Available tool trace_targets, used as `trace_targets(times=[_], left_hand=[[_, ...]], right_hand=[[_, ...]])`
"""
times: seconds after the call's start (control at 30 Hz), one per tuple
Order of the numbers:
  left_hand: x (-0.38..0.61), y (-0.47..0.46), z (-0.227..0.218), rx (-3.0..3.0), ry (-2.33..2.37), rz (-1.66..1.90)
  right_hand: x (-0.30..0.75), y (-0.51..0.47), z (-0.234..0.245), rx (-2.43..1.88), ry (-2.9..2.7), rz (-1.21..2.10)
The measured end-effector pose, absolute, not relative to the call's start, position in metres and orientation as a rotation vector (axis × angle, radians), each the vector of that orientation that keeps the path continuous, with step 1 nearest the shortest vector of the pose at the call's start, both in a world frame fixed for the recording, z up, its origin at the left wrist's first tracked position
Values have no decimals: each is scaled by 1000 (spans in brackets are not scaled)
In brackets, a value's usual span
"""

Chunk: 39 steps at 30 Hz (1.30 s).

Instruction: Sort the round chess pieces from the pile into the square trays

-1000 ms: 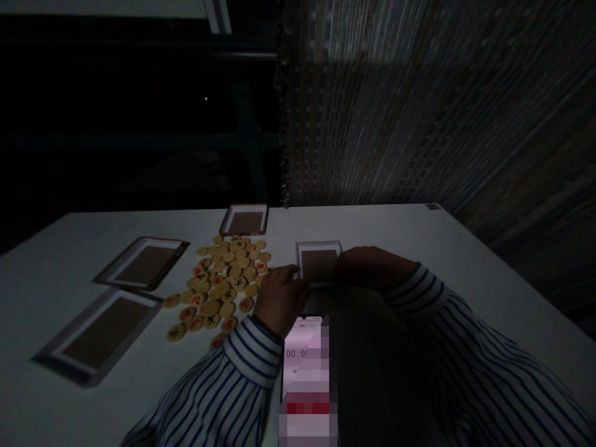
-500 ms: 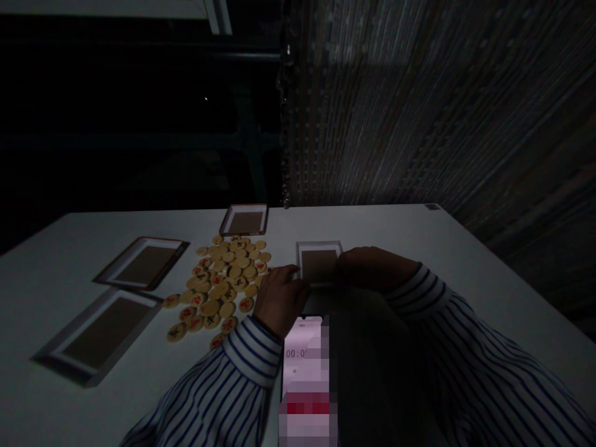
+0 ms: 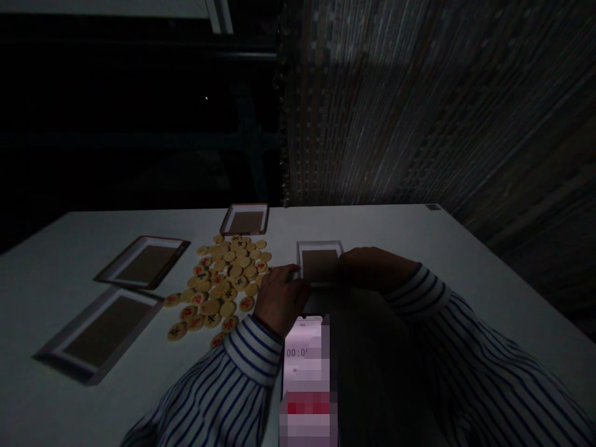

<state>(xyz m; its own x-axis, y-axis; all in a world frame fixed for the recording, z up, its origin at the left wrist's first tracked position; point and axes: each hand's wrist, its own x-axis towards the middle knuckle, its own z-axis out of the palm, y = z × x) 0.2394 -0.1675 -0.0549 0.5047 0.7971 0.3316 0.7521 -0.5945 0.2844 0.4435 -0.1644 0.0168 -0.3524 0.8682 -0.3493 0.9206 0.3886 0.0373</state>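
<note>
In the dim head view a small open box lid (image 3: 319, 243) with pale raised sides and a brown bottom lies flat on the table. My left hand (image 3: 282, 299) has its thumb and fingers closed at the lid's near left corner. On the opposite side, my right hand (image 3: 367, 267) is curled against the lid's right edge, its fingertips largely in shadow. Left of my left hand spreads a loose heap of round wooden Chinese chess pieces (image 3: 235, 271), some showing red or black characters, others plain side up. A lit phone (image 3: 302, 354) with a timer lies between my forearms.
Three more shallow open box parts rest on the white table (image 3: 400, 226): one at the back (image 3: 246, 221), one at the left (image 3: 146, 264) and a larger one nearer me (image 3: 105, 332). A bead-like string curtain (image 3: 395, 124) hangs behind the right side.
</note>
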Motion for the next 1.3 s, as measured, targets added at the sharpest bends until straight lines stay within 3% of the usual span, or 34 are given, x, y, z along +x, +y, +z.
trace_targets(times=[1.3], left_hand=[[238, -167, -55, 2642, 1341, 660]], right_hand=[[444, -164, 18, 1561, 2357, -256]])
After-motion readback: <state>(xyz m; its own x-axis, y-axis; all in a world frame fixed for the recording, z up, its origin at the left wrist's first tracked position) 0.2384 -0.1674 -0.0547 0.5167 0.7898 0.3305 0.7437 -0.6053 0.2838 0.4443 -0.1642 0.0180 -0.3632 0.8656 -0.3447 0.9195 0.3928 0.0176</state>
